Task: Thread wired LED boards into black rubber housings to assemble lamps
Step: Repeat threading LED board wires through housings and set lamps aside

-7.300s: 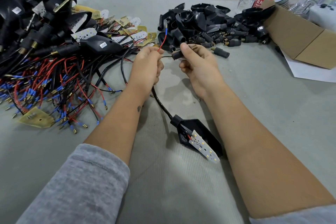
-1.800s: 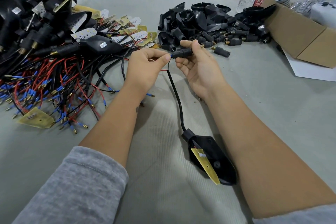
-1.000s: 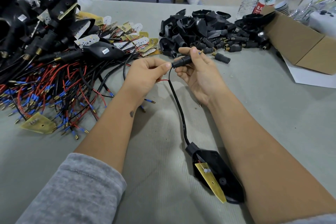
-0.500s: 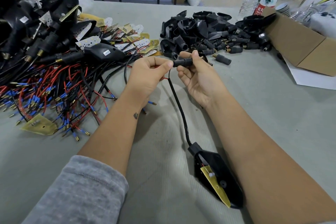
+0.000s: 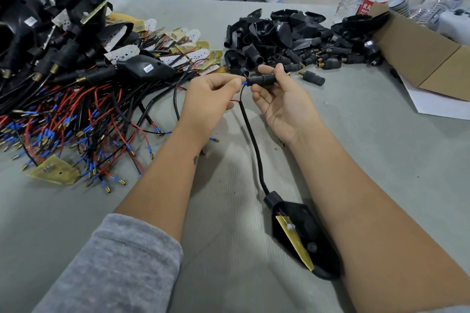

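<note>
While left hand (image 5: pixel 211 99) fingers pinch blue wire tip (image 5: pixel 244 83), right hand (image 5: pixel 279 101) grips ribbed rubber sleeve (image 5: pixel 260 80).

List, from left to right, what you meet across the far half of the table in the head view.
Heap of wired LED boards → left hand → black rubber sleeve pinched by right hand → pile of black rubber housings → cardboard box.

Table (image 5: pixel 381 160): lying grey under everything.
10 o'clock: wired boards (image 5: pixel 76 114) sprawling.
12 o'clock: black housings (image 5: pixel 284 35) piling.
2 o'clock: cardboard box (image 5: pixel 427 56) sitting.
</note>
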{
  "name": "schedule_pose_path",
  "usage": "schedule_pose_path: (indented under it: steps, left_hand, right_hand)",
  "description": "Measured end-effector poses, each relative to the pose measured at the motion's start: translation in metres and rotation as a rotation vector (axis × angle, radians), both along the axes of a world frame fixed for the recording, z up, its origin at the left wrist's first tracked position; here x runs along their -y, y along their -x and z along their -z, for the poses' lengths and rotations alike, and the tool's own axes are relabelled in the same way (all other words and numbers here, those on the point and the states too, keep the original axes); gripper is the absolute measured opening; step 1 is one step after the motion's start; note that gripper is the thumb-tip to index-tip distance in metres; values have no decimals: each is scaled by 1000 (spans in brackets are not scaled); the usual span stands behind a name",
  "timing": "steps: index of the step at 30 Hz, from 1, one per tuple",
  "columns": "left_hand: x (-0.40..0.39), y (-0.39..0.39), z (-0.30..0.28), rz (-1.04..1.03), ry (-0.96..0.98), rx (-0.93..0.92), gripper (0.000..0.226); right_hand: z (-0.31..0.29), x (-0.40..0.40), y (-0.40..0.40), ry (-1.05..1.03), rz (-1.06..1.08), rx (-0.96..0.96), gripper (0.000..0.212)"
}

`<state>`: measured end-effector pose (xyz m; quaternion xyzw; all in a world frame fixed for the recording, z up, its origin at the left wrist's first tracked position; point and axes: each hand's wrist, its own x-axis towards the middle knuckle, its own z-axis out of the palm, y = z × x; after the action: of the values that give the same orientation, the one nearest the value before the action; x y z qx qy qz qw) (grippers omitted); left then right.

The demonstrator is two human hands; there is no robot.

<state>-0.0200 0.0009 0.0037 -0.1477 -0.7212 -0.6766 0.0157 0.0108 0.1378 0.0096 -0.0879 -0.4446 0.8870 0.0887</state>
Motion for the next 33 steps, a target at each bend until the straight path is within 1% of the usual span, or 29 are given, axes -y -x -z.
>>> schedule_pose_path:
  steps: [4,8,13,17,19,22,27,29,33]
  left_hand:
    - [-2,3,4,-73,-62,82,10]
    - [-1,8,8,-94,-27,129,12]
    - [-1,6,8,-66,15,80,10]
    - [0,4,6,-21,49,40,13]
    - [0,3,5,-17,37,41,13]
    - [-1,2,3,3,-2,58,8]
    - [-4,2,1,-20,-70,161,13]
    - [-4,2,1,-38,-85,171,15]
    - [0,1,1,-16,-58,99,16]
  right_hand:
    - [-1,2,0,-42,-7,-18,11]
    - [0,3,0,-70,-6,-23,14]
    - [0,4,-1,-92,36,-32,11]
    - [1,7,-2,-197,26,-45,10]
    - [1,8,-3,-195,19,-44,9]
    - [-1,7,-3,-135,-7,-34,10]
    - [-1,5,-2,-59,28,-5,9]
    - [-1,5,-2,-73,34,-3,8]
    - [0,7,-4,-148,-1,-33,9]
